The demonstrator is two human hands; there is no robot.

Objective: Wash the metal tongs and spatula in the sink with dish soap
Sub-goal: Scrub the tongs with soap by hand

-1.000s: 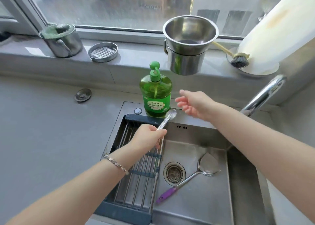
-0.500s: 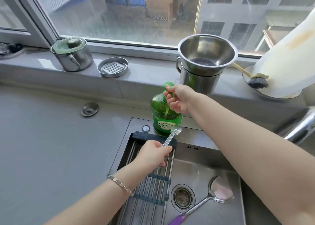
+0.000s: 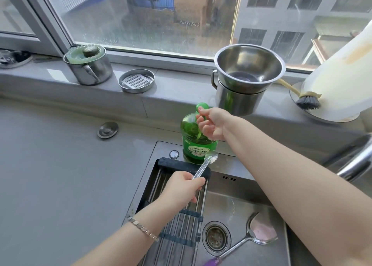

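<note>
My left hand (image 3: 181, 189) grips the metal tongs (image 3: 204, 165) by their handle, over the sink's left side. Their scalloped tip points up and right, just under the nozzle side of the green dish soap bottle (image 3: 193, 147). That bottle stands on the sink's back ledge. My right hand (image 3: 211, 124) is closed around the bottle's pump neck, below the green pump head. A metal spatula (image 3: 259, 233) with a purple handle lies on the sink floor, right of the drain (image 3: 216, 236).
A roll-up drying rack (image 3: 177, 221) covers the left of the sink (image 3: 239, 187). The faucet (image 3: 358, 163) juts in from the right. On the windowsill stand stacked steel pots (image 3: 243, 84), a lidded mug (image 3: 88, 66), a soap dish (image 3: 136, 80), a dish brush (image 3: 306, 100) and a white board (image 3: 342, 80).
My right hand reached from above the sink to the soap bottle and closed on its pump neck. My left hand kept the tongs' tip near the bottle. The view tilted up.
</note>
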